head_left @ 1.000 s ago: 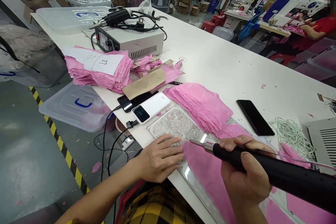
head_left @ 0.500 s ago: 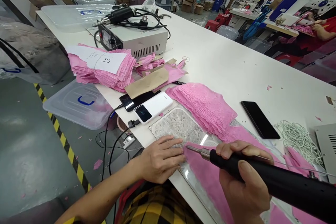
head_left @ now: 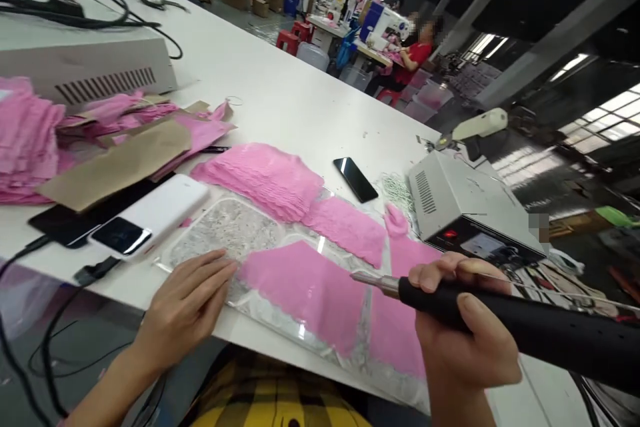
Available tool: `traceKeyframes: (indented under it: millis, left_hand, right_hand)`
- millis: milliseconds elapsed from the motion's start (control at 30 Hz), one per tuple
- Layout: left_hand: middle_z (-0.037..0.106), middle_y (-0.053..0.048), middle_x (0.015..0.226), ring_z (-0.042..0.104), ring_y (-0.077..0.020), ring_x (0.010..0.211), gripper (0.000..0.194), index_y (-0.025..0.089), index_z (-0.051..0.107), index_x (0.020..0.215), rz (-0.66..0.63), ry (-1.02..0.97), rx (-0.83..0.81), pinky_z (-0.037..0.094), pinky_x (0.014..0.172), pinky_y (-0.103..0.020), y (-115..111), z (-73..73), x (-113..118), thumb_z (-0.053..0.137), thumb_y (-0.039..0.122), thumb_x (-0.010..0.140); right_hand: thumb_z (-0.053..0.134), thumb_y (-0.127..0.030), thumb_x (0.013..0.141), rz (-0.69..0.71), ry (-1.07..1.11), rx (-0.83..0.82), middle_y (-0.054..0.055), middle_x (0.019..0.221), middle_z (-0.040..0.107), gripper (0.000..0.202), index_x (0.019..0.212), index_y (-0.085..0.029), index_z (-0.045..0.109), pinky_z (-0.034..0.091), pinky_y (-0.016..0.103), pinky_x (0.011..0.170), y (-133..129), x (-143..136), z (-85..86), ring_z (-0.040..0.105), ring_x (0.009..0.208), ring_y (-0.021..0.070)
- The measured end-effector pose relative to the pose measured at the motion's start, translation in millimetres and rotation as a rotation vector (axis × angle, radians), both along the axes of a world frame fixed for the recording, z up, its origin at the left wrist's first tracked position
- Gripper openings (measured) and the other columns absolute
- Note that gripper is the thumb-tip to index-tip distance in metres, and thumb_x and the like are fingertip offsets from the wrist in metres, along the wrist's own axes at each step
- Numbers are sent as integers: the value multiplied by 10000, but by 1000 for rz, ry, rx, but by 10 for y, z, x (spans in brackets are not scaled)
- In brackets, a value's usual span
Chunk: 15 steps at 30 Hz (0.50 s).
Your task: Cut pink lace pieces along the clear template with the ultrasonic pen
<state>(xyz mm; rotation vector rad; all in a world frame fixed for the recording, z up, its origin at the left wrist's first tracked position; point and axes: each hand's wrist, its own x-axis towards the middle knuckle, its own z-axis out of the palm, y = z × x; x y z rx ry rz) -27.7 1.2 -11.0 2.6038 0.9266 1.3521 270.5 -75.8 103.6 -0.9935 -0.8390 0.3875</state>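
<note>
My right hand (head_left: 465,340) is wrapped round a black handheld tool with a metal tip (head_left: 545,330). The tip points left, over the right edge of a flat pink fabric piece (head_left: 300,293); whether it touches the cloth I cannot tell. My left hand (head_left: 187,303) lies flat with fingers stretched, its fingertips at the left end of that piece. Beneath is a clear, glossy sheet with a grey speckled look (head_left: 225,230). Another pink piece (head_left: 395,330) lies close by on the right, and a lacy pink strip (head_left: 347,227) lies behind.
A stack of pink lace pieces (head_left: 260,177) sits behind the sheet. A white power bank (head_left: 155,213) with cables, brown card (head_left: 120,160) and a vented box (head_left: 100,70) are left. Right are a phone (head_left: 356,179), pale cord (head_left: 397,190) and a grey control box (head_left: 470,197).
The view has swung right, bringing the grey control box into sight. My left hand has stayed at the fabric's left end, while the tool tip has moved away from it to the right.
</note>
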Motion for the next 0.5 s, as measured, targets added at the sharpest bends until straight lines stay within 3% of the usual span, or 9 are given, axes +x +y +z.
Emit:
traceKeyframes:
  millis: [100, 200, 367, 500]
  left_hand:
    - [710, -71, 1073, 626, -258, 1108, 429, 192, 602, 1196, -29, 21, 32, 531, 914, -425, -88, 107, 235, 611, -13, 820]
    - [707, -90, 1091, 622, -228, 1092, 363, 147, 593, 1184, -175, 43, 68, 528, 911, -395, -259, 233, 685, 575, 2, 852]
    - [713, -104, 1046, 628, -212, 1019, 225, 107, 620, 1089, -406, 155, 79, 521, 873, -367, -550, 313, 1526, 499, 76, 902]
    - [684, -134, 1092, 608, -241, 1032, 249, 100, 615, 1093, -477, 347, 37, 515, 838, -384, -635, 304, 1908, 481, 93, 883]
  right_hand:
    - [581, -203, 560, -210, 88, -11, -28, 711, 561, 236, 795, -190, 606, 477, 303, 537, -235, 415, -69, 520, 522, 105]
    - [581, -212, 532, -311, 150, 13, -37, 675, 544, 241, 772, -193, 593, 461, 293, 541, -376, 664, -177, 513, 524, 108]
    - [600, -229, 554, -276, 219, 2, -40, 697, 551, 253, 806, -206, 600, 474, 312, 561, -427, 780, -313, 521, 536, 115]
    - [614, -240, 583, -211, 246, -1, -34, 728, 555, 242, 823, -208, 602, 483, 312, 568, -401, 826, -370, 531, 549, 111]
